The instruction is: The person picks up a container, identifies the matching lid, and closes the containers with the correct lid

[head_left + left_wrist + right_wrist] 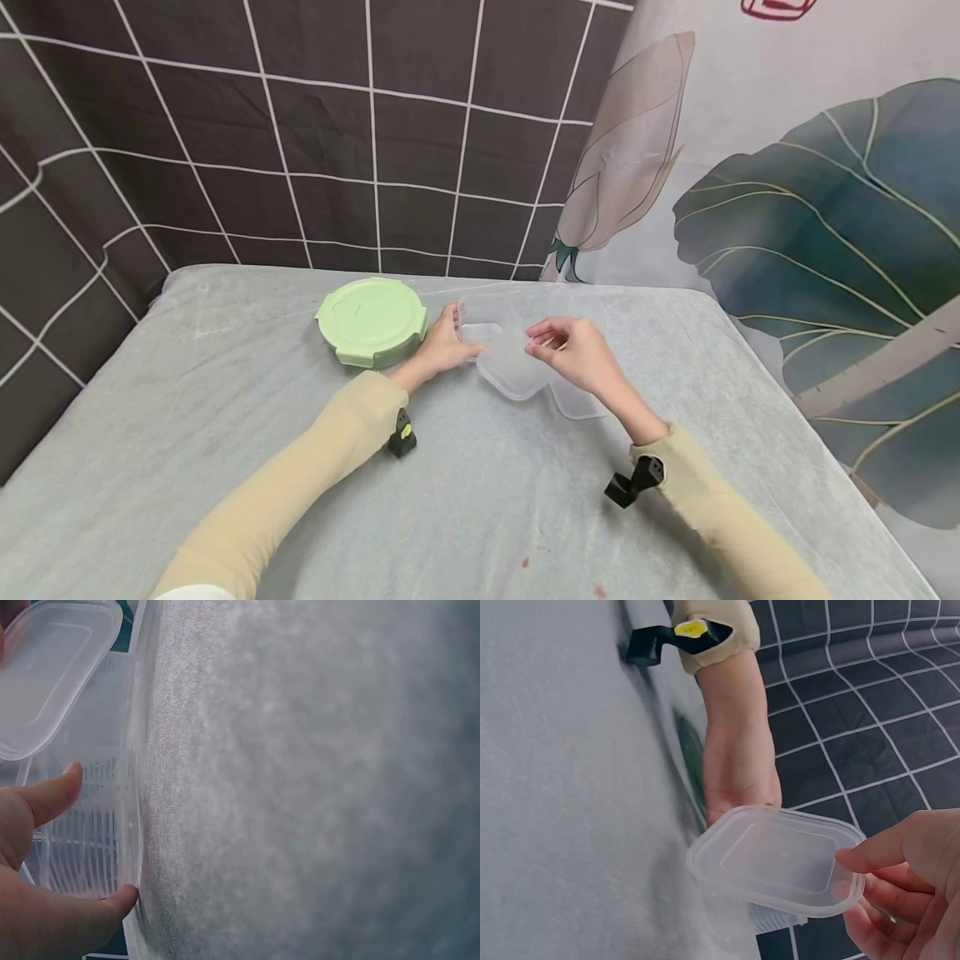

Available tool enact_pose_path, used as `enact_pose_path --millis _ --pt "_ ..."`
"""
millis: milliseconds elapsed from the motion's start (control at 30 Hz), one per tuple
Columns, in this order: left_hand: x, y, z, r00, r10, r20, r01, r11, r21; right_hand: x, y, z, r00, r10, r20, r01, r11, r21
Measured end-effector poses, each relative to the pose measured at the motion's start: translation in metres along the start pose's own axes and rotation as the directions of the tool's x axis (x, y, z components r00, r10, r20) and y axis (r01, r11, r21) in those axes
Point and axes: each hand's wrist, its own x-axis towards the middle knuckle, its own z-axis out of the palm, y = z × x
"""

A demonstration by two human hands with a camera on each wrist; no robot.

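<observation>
A clear plastic lid (780, 855) with rounded corners is tilted in the air, its edge pinched between the thumb and fingers of my right hand (577, 354). In the head view that lid (513, 375) is in front of a see-through ribbed plastic container (86, 802). My left hand (444, 343) holds the container at its left end, thumb and fingers spread along its side. In the left wrist view a fingertip touches the container's edge. Much of the container is hard to make out in the head view because it is transparent.
A round light-green lidded box (371, 321) stands just left of my left hand. Another clear plastic piece (577, 402) lies on the grey cloth-covered table (465, 500) under my right hand. A dark grid-patterned curtain (315, 125) hangs behind the table.
</observation>
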Motion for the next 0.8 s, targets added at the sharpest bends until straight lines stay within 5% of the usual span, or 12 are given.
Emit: enact_pose_path --millis 233,800 --pt "-0.001 -0.001 -0.001 0.999 0.023 0.042 -0.021 0.998 -0.055 0.002 -0.003 -0.006 0.993 -0.080 -0.092 0.072 0.994 -0.079" --pt "0.000 0.000 -0.002 0.998 0.014 0.063 -0.013 1.000 -0.019 0.012 -0.009 -0.013 0.952 -0.211 -0.222 0.178 0.971 -0.161"
